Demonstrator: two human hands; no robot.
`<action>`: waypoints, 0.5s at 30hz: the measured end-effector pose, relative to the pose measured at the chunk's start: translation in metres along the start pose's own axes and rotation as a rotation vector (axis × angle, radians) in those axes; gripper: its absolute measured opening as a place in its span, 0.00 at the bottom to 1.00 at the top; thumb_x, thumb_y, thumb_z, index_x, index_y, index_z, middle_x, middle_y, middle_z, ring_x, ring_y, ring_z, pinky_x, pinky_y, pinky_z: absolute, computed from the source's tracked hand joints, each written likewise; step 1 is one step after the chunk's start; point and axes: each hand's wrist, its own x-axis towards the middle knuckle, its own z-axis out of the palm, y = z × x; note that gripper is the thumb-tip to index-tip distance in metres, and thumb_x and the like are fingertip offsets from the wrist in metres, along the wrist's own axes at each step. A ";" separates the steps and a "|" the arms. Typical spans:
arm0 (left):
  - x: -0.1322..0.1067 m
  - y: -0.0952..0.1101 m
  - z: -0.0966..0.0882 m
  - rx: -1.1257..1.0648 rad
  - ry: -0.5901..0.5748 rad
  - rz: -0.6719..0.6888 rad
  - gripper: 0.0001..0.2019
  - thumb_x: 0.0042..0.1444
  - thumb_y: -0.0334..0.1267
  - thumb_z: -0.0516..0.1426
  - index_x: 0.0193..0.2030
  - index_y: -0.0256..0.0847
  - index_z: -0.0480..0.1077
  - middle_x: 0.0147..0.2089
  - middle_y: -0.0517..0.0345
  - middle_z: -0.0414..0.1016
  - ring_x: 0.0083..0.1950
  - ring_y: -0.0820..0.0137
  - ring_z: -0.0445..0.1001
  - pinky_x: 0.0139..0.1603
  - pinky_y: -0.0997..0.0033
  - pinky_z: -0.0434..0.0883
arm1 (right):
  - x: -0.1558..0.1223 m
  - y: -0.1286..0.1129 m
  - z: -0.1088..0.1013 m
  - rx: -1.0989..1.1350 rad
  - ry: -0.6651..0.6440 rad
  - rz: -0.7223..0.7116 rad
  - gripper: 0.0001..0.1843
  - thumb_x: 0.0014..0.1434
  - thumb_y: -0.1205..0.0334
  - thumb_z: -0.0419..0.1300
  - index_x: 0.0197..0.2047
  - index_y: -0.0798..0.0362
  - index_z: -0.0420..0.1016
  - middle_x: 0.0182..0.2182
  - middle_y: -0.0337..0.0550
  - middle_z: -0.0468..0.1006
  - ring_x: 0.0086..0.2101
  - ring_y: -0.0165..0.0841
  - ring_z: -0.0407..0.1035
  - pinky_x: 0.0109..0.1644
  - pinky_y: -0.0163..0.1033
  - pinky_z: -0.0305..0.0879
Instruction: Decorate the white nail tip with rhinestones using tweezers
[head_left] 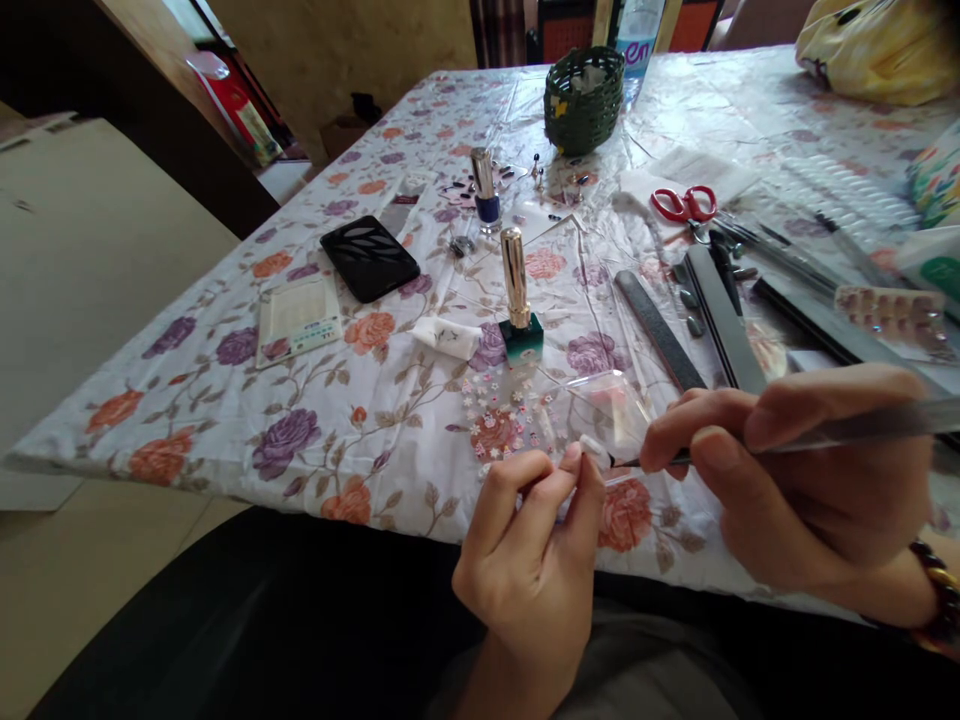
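Observation:
Between the thumb and fingertips of my left hand (534, 560) is a small white false nail (596, 450). My right hand (817, 480) grips a slim nail brush (862, 427) like a pen, its dark tip at or very close to the nail; whether they touch I cannot tell. Just beyond my hands lie a clear sheet of small flower stickers (517, 412) and a clear plastic tray (611, 395). A dark green nail polish bottle (521, 335) with a gold cap stands behind the stickers, beside a crumpled white tissue or tube (448, 338).
Right of centre lie a nail file (656, 325), red-handled scissors (684, 205) and several slim tools. A blue polish bottle (487, 200), black phone-like case (369, 257) and card (300, 320) sit leftward. A green basket (583, 105) and water bottle (637, 50) stand farther back.

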 end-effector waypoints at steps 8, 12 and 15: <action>-0.001 -0.002 -0.002 -0.087 -0.012 -0.055 0.07 0.47 0.26 0.64 0.32 0.40 0.76 0.32 0.63 0.76 0.31 0.76 0.74 0.34 0.78 0.75 | 0.007 -0.012 0.006 0.112 0.247 0.074 0.17 0.55 0.79 0.56 0.43 0.49 0.67 0.24 0.33 0.71 0.25 0.30 0.74 0.22 0.35 0.69; 0.001 -0.005 -0.006 -0.221 -0.055 -0.150 0.10 0.49 0.24 0.63 0.36 0.43 0.77 0.33 0.64 0.77 0.33 0.75 0.75 0.37 0.77 0.75 | 0.019 -0.015 0.011 0.184 0.415 0.183 0.10 0.58 0.75 0.55 0.37 0.50 0.63 0.21 0.33 0.74 0.23 0.28 0.71 0.21 0.33 0.60; 0.003 -0.006 -0.008 -0.353 -0.097 -0.252 0.10 0.50 0.25 0.62 0.34 0.45 0.77 0.32 0.65 0.76 0.33 0.75 0.75 0.36 0.78 0.75 | 0.023 -0.012 0.010 0.233 0.427 0.215 0.09 0.58 0.74 0.55 0.37 0.50 0.63 0.23 0.36 0.76 0.23 0.29 0.69 0.21 0.34 0.57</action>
